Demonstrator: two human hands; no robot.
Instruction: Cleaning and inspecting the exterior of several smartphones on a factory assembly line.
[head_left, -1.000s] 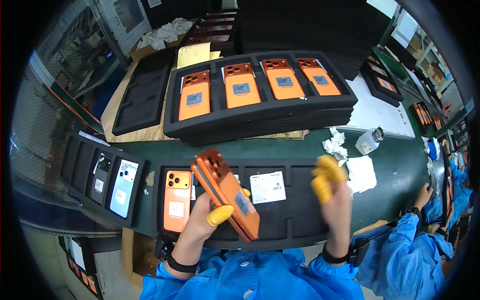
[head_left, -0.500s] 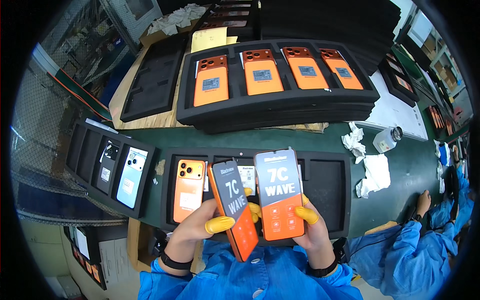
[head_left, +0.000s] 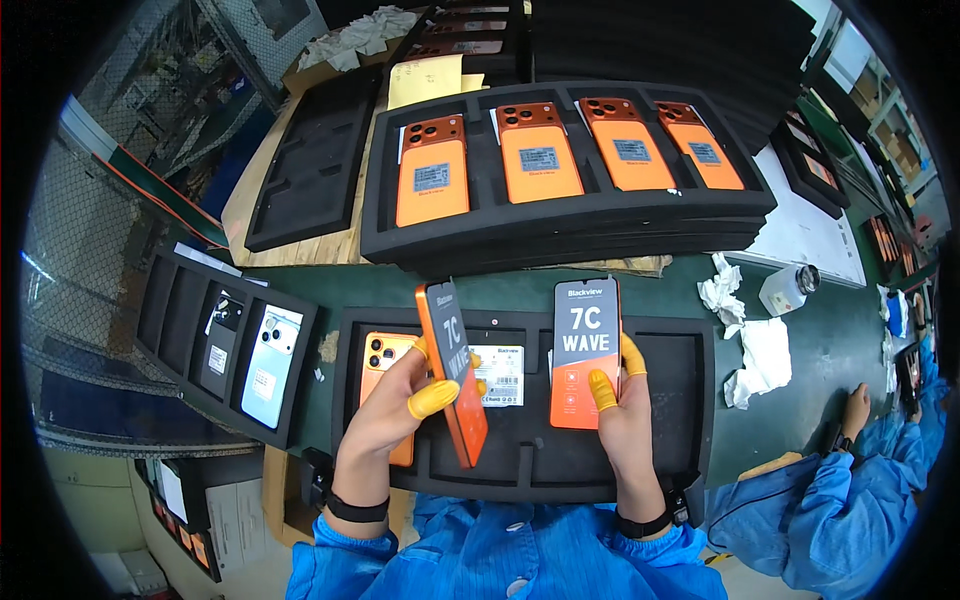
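Above the black tray (head_left: pixel 660 390), left hand (head_left: pixel 392 405) clamps an orange phone (head_left: pixel 454 362), nearly edge-on, screen rightward, long axis leaning left. Right hand (head_left: pixel 624 425) grips a second phone (head_left: pixel 578 352), screen facing camera, top pointing away. Green counter (head_left: pixel 826 350) borders tray's right edge.

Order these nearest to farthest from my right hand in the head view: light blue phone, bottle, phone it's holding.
1. Held phone, in your right hand
2. Bottle, on the right
3. Light blue phone, on the left
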